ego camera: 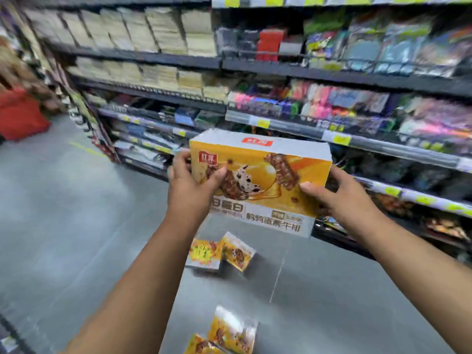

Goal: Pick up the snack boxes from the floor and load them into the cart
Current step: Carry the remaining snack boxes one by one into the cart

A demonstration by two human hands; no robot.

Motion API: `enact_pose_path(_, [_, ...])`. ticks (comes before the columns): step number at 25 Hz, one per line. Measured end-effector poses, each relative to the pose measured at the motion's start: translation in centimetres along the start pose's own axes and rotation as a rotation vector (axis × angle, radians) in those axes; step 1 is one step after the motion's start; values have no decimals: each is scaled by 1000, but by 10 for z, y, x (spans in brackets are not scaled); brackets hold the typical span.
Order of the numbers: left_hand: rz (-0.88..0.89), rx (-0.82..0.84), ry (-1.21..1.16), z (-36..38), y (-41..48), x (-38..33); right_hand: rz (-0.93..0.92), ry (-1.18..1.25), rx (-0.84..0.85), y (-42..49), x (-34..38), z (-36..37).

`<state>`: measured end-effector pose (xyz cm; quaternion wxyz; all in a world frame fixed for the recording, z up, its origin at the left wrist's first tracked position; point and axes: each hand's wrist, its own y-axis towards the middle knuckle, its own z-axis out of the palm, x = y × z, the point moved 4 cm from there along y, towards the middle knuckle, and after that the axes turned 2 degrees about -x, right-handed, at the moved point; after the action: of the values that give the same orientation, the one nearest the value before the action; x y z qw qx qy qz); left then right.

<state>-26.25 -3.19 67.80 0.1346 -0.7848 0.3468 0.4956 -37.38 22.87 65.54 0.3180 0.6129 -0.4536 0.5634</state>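
- Above the grey floor (63, 226), from the head view, a yellow snack box (260, 180) is held up in front of the shelves (332, 80).
- Left hand (190, 183) grips the box's left end, thumb across its front.
- Right hand (339, 194) grips the right end, thumb on the front.
- Two boxes (221, 252) lie touching on the floor below; more boxes (227, 333) lie nearer the camera.

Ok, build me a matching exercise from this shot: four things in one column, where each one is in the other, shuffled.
1. held snack box
2. left hand
3. right hand
4. pair of snack boxes

A. lying on the grey floor
B. gripping the box's left end
C. raised in front of the shelves
D. gripping the box's right end

Pairs: 1-C, 2-B, 3-D, 4-A
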Motion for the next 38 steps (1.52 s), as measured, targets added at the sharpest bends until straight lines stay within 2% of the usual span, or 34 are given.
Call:
enact_pose_path(2, [138,82,16,26,-20,-58,-13,14,-104,-33,27,-64])
enact_pose_path(8, [357,290,-84,126,-141,-200,-86,-93,-314,-167,71,-266])
enact_pose_path(17, [550,525,-202,275,-351,-395,-113,-108,-627,-370,75,-518])
enact_pose_path(22, [648,617,-229,352,-427,-471,-98,-79,-785,-434,66,-618])
enact_pose_path(28, [787,750,-211,467,-485,-545,-43,1,-960,-467,30,-717])
enact_pose_path(38, [981,1160,-348,705,-649,-680,115,83,-1389,-551,-27,-900])
